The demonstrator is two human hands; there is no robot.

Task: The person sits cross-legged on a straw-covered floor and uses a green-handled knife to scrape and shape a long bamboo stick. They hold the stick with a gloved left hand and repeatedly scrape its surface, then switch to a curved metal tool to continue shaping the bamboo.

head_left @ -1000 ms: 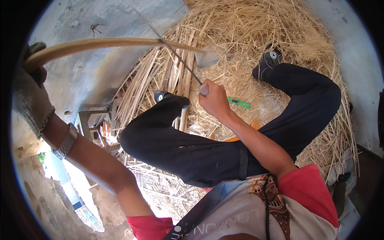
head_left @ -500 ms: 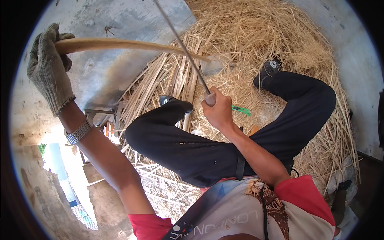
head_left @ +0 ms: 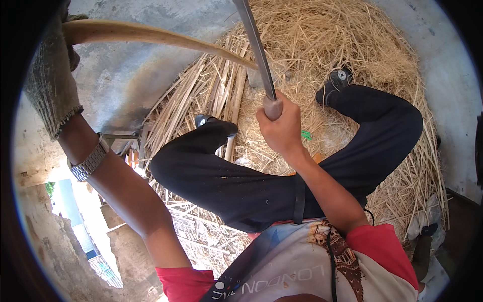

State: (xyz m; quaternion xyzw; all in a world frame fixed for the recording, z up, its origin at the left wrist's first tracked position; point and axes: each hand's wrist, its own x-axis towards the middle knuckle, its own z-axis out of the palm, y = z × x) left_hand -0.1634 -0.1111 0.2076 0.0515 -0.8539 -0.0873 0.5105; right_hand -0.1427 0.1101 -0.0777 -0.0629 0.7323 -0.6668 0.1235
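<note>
In a knitted grey glove, my left hand is closed around the thick end of a long, curved bamboo strip at the upper left. The strip slopes down to a small greyish block on the ground, though the blade partly covers its far end. My bare right hand grips the handle of a machete between my knees. Its blade points up and away, crossing in front of the strip's tip and leaving the top of the view.
Shavings cover the ground in a thick heap. Split strips lie beyond my left knee. A green tool shows partly beside my right wrist. Grey walls stand on both sides, and a clear plastic bag lies at the lower right.
My left hand has moved up and left with the bamboo strip. My right hand has shifted slightly right, and the machete's blade has turned steeper, now showing its broad side.
</note>
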